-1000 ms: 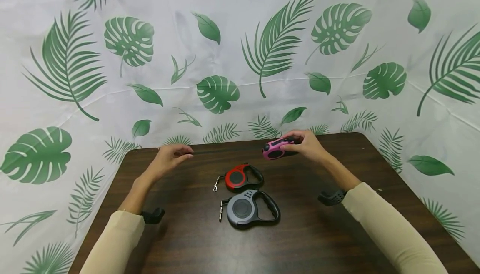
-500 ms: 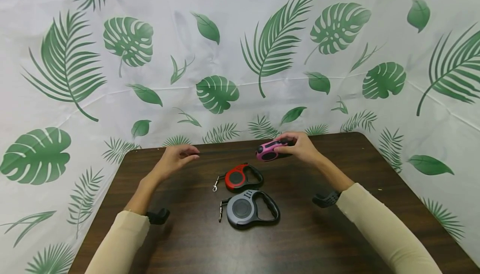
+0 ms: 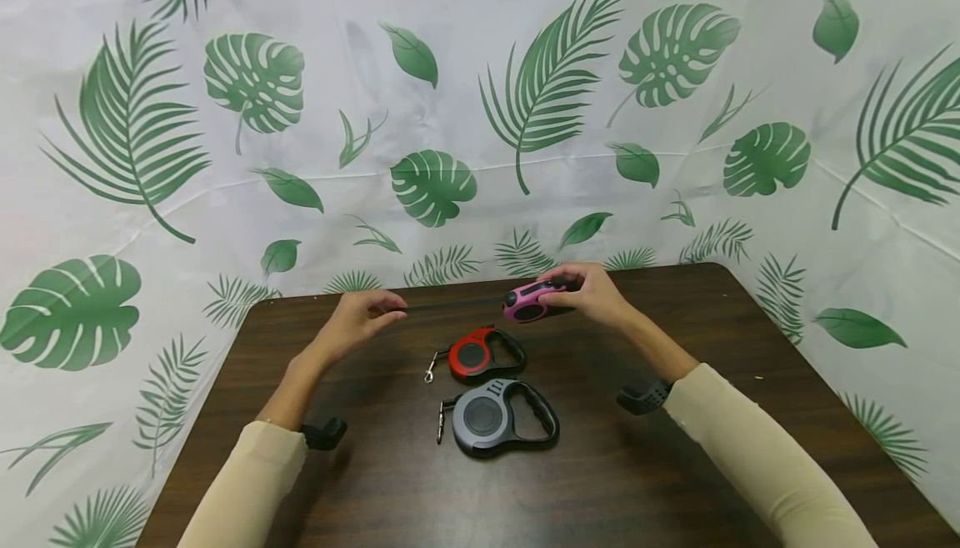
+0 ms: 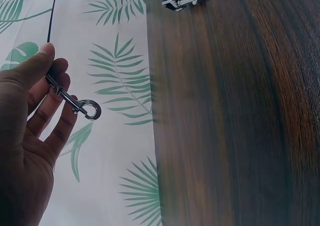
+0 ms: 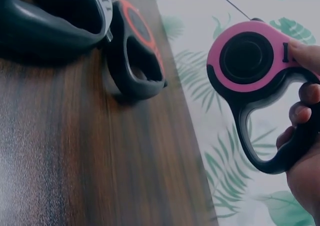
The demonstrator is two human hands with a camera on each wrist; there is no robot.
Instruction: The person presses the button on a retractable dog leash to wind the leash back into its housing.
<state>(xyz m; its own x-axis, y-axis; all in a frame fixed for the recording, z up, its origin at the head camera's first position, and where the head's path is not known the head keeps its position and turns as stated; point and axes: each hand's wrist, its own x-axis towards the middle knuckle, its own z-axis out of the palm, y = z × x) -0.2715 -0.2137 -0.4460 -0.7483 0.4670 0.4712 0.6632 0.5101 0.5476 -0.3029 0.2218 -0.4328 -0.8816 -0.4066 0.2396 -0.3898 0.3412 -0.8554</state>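
Observation:
A pink and black retractable dog leash [image 5: 220, 60] is gripped by its handle in my right hand [image 3: 588, 294], the thumb near its top button. Its thin black cord [image 3: 453, 304] stretches left to my left hand [image 3: 363, 316]. In the left wrist view, thumb and fingers pinch the cord's end, and a metal snap hook [image 4: 80, 105] hangs out below them. Both hands are raised over the far part of the table. Below and between them lie a red retractable leash [image 3: 471, 356] and, nearer, a grey one [image 3: 483, 419], each with its clip to the left.
The dark wooden table [image 3: 390, 490] ends at a far edge just behind the hands. A white cloth with green leaves [image 3: 337, 56] hangs behind and beside it. A black band [image 3: 645, 396] circles the right wrist, another [image 3: 324, 434] the left.
Both hands have come closer together: the right moved left with the pink leash, the left moved right. The cord between them shows more clearly now. The red and grey leashes have stayed put.

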